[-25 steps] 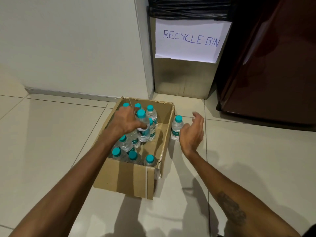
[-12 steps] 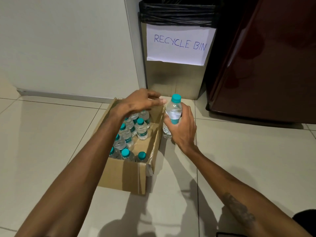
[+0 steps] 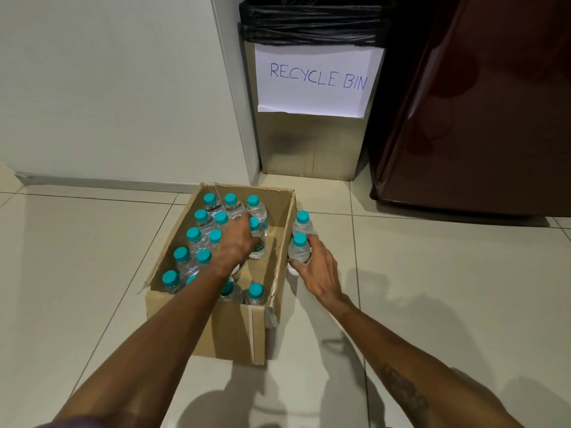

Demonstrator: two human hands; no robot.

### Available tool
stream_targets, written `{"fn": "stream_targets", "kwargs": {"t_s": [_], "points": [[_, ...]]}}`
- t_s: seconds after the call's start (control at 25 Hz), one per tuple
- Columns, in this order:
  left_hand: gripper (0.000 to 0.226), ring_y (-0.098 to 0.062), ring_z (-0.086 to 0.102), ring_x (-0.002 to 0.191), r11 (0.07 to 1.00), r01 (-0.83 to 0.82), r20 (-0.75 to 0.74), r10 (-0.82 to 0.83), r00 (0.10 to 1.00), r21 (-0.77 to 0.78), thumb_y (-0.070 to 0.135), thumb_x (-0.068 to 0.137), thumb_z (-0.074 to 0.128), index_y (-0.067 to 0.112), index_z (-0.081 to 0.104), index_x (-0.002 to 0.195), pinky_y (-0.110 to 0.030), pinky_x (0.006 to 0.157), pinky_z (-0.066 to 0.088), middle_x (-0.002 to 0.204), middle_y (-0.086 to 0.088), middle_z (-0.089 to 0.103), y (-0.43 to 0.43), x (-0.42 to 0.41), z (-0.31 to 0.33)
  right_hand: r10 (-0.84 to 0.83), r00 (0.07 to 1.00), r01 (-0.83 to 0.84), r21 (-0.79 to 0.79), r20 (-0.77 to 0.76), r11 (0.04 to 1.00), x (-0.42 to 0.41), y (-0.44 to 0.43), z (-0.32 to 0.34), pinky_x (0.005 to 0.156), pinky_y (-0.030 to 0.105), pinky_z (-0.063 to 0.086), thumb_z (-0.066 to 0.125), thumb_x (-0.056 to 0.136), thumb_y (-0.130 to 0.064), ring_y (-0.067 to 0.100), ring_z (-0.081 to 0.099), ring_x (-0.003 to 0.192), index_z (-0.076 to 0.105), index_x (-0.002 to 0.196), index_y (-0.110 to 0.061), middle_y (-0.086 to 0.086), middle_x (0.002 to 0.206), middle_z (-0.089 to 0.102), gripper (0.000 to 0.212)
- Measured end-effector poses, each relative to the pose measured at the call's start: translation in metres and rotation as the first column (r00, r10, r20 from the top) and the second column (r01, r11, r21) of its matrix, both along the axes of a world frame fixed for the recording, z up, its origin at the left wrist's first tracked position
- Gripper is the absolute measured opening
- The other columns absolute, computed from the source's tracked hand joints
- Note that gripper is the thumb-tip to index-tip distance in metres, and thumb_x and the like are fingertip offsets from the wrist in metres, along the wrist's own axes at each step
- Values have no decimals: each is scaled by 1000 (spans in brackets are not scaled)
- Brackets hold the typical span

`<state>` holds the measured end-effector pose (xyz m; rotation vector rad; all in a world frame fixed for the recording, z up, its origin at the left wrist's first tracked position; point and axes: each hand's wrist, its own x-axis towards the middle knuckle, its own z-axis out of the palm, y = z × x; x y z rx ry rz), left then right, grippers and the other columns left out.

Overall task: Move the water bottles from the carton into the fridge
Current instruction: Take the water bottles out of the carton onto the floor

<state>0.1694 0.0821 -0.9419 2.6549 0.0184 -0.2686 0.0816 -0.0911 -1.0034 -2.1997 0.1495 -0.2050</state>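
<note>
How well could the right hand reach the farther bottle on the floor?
Probably yes, once freed: the right hand grips the nearer bottle, directly before the farther bottle; nothing else blocks it.

The right hand (image 3: 318,270) has set its bottle (image 3: 299,251) down right of the carton (image 3: 234,332); the left hand (image 3: 238,242) now grips another bottle (image 3: 259,247) inside it.

In the carton (image 3: 234,332) stand bottles (image 3: 201,218), two floor bottles (image 3: 302,223) just right of it, fridge (image 3: 479,118) behind those.

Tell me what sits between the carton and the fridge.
Head view: two water bottles on the floor tiles, right hand gripping the nearer bottle; otherwise bare tile.
</note>
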Motion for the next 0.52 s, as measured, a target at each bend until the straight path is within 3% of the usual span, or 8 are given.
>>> {"fn": "stream_targets", "kwargs": {"t_s": [0.2,0.36,0.44,0.52], "points": [[65,-25,61,117,996,28,-11,-29,1000,-80,19,81,79,18,44,135,-39,97,53,133,-8,58,0,-6,-7,-23,999,23,-2,-39,1000,-3,0,2,94,32,50,74,81,-44,14,51,117,34,142,-26,-3,132,45,75],[79,-26,59,116,986,-11,41,18,999,-168,28,78,80,13,39,144,-38,96,51,133,-10,58,8,-8,26,-237,952,250,-46,192,967,-5,-5,38,79,34,58,69,81,-42,7,49,103,37,133,-33,-11,119,47,62],[76,-24,59,115,982,34,140,-7,990,-186,33,78,80,11,44,140,-34,95,49,132,-10,59,8,-7,53,-168,942,174,5,290,985,7,5,66,83,36,57,64,79,-39,5,47,104,37,134,-32,-12,119,45,62],[69,-16,59,105,969,99,240,-43,970,-228,38,77,79,14,50,134,-26,88,46,128,-7,62,1,-7,83,-4,961,8,-15,278,1000,24,20,93,94,34,51,65,78,-42,9,44,116,28,143,-32,-9,134,38,76]]}}
